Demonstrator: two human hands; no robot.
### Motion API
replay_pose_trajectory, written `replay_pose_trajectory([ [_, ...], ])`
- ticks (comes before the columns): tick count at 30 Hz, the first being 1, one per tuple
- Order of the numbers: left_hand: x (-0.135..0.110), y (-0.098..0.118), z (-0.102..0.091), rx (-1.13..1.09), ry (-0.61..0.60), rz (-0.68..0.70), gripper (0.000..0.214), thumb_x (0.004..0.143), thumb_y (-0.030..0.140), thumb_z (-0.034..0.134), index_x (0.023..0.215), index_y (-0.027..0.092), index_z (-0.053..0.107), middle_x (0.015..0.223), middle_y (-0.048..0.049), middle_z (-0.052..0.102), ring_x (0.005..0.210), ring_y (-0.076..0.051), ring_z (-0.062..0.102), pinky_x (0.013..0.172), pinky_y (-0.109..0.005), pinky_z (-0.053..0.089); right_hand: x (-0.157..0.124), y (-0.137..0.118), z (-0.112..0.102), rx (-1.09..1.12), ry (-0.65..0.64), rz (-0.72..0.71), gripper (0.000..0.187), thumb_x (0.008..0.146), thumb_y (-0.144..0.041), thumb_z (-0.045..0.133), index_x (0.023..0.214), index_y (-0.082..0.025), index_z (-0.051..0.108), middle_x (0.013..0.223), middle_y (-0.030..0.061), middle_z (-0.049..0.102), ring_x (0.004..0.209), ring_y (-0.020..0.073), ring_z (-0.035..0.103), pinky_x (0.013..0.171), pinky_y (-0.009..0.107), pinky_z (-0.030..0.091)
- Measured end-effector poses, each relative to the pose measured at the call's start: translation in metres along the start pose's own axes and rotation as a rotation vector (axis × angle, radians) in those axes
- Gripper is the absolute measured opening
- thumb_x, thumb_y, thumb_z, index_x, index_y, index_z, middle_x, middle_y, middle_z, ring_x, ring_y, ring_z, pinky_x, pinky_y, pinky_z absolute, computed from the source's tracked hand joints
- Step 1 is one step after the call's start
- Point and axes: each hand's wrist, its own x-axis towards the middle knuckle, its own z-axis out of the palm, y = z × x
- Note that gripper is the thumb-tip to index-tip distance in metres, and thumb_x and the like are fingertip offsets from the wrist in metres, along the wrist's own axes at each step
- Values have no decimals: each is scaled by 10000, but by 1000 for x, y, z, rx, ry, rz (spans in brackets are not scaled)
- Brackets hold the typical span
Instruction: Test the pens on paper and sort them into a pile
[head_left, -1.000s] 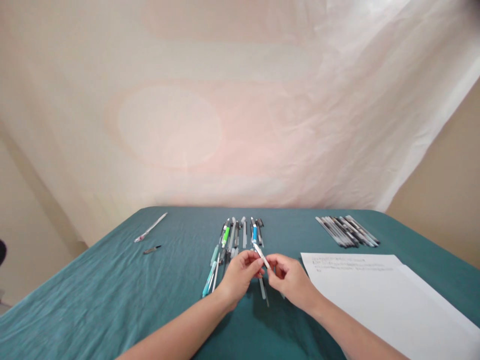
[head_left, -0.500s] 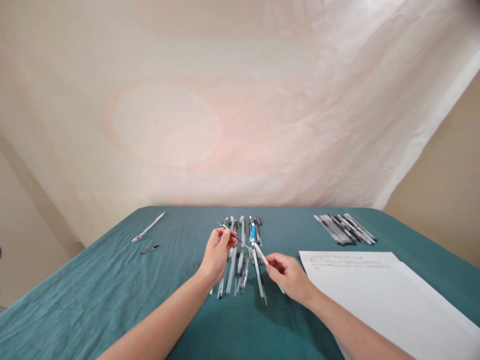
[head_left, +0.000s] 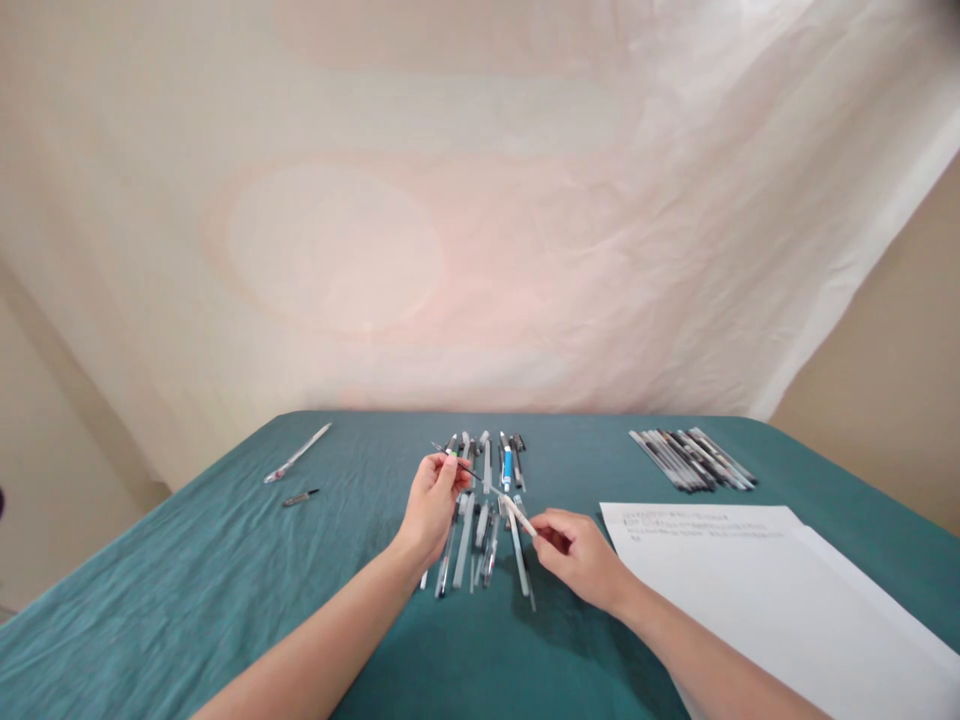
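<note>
My left hand (head_left: pixel 431 510) pinches a thin pen refill (head_left: pixel 471 473), dark along part of its length, slanting down to the right. In the fingers of my right hand (head_left: pixel 579 558) is a white pen barrel (head_left: pixel 520 517), tilted up to the left. The refill's lower end meets the barrel's upper end, or comes very close; whether it is inside I cannot tell. Beneath both hands lie several pens and pen parts in two rows: a near row (head_left: pixel 463 545) and a far row (head_left: pixel 487 462). A blue-banded pen (head_left: pixel 508 466) lies in the far row.
At the back right lies a bundle of pens or refills (head_left: pixel 690 460) side by side. White paper sheets (head_left: pixel 720 600) with handwriting cover the right front. On the left are a long clear-and-white pen (head_left: pixel 298 453) and a short dark pen piece (head_left: pixel 300 498). Green cloth (head_left: pixel 225 600) covers the table.
The white barrel in my right hand has dropped slightly and lines up more closely with the refill. The refill's lower end has come to the barrel's end. My left hand has barely moved.
</note>
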Motion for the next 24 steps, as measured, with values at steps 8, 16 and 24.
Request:
replay_pose_trajectory([
  [8, -5, 3, 5, 31, -49, -90, 205, 727, 325, 588, 770, 154, 483, 777, -7, 577, 613, -67, 496, 627, -212, 412, 0, 0, 0, -43, 7, -40, 165, 780, -188, 480, 800, -193, 643, 623, -22, 500, 540, 97, 447, 524, 209, 330],
  [16, -23, -2, 13, 339, -245, -73, 225, 742, 385, 557, 768, 163, 537, 706, 0, 558, 641, -106, 500, 610, -211, 393, 1, -2, 0, -27, 51, -61, 167, 795, -228, 480, 808, -187, 641, 629, -11, 508, 549, 106, 464, 539, 217, 348],
  [24, -25, -10, 9, 566, -327, 42, 217, 760, 356, 527, 808, 164, 616, 737, -23, 604, 675, -139, 532, 638, -237, 406, 1, -2, -2, -9, 104, -60, 177, 804, -259, 468, 782, -183, 626, 622, -6, 507, 550, 110, 467, 531, 219, 354],
])
